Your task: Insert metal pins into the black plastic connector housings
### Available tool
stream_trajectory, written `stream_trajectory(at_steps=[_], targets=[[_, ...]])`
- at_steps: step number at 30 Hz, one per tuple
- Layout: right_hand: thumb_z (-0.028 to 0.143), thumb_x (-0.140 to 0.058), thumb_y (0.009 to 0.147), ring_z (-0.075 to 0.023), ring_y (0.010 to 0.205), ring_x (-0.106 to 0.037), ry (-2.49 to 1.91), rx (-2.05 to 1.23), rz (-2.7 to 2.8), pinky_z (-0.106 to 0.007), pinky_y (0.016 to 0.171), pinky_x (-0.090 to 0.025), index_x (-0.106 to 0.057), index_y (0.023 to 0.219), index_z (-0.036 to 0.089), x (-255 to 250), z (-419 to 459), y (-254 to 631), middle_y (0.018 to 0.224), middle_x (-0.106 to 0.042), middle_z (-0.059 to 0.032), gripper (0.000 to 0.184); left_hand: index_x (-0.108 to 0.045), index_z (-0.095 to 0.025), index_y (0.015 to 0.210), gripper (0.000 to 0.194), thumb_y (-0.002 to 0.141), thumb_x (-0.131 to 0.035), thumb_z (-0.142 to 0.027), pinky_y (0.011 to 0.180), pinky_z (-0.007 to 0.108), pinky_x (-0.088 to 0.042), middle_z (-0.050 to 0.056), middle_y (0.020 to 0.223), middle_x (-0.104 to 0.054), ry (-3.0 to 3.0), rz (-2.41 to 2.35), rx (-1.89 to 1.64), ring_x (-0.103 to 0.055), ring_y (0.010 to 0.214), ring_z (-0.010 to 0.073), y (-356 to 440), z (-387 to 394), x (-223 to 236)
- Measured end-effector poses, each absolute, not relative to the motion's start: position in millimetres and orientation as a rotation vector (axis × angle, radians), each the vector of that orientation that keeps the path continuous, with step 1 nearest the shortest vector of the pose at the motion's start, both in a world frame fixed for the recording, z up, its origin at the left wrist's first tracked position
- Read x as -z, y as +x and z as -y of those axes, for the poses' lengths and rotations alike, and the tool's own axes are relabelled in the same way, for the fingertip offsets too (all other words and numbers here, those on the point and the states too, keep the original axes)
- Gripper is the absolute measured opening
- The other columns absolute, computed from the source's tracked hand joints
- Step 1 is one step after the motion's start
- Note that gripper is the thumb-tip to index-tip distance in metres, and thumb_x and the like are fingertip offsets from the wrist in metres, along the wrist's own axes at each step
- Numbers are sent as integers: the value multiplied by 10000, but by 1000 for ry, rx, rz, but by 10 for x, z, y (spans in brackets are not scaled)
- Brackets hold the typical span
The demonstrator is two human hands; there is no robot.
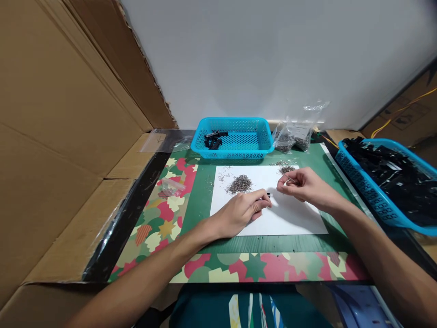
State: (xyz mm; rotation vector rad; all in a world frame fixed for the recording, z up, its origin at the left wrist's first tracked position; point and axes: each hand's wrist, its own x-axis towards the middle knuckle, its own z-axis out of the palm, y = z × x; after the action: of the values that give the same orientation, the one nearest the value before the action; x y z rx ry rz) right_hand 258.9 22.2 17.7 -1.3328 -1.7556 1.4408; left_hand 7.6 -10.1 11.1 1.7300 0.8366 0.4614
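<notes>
My left hand rests over a white sheet, its fingers closed on a small black part whose tip pokes out beside the thumb and forefinger. To its right, my right hand is raised a little above the sheet, thumb and forefinger pinched on a thin metallic piece, too small to name. A heap of tiny metal pieces lies on the sheet just beyond my left hand. A smaller heap of tiny metal pieces sits behind my right hand's fingertips.
A blue basket with a few black parts stands at the back. Another blue basket, heaped with black parts, is at the right. Clear bags of small metal pieces lean by the wall. Cardboard walls the left side.
</notes>
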Motion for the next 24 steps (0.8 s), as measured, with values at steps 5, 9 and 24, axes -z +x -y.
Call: stream_trajectory(at_steps=[5,9,24], targets=[[324,-694,865,-93,564,-252,-1352,-1428,2086,-270,502,-188,-677,723,155,-199,-260,2641,592,-325,63,221,-709,-196,1028,328,1087,-473,-415,666,246,-388,-7,764,-663,1959,-878,-448,-587,689,125,86,91,-85],[231,-665,824,-98,572,-265,-1364,-1344,2152,-283,513,-198,-689,714,154,-177,-268,2583,581,-341,63,136,-729,-198,1003,380,1100,-444,-428,671,245,-378,-9,751,-651,1945,-916,-490,-582,701,127,89,71,-53],[226,-618,777,-97,551,-323,-1497,-1118,2074,-285,518,-223,-706,679,138,-125,-233,2441,545,-417,48,158,-703,-184,1006,421,1098,-416,-478,616,235,-346,-33,667,-493,1781,-910,-483,-477,627,113,83,32,-37]])
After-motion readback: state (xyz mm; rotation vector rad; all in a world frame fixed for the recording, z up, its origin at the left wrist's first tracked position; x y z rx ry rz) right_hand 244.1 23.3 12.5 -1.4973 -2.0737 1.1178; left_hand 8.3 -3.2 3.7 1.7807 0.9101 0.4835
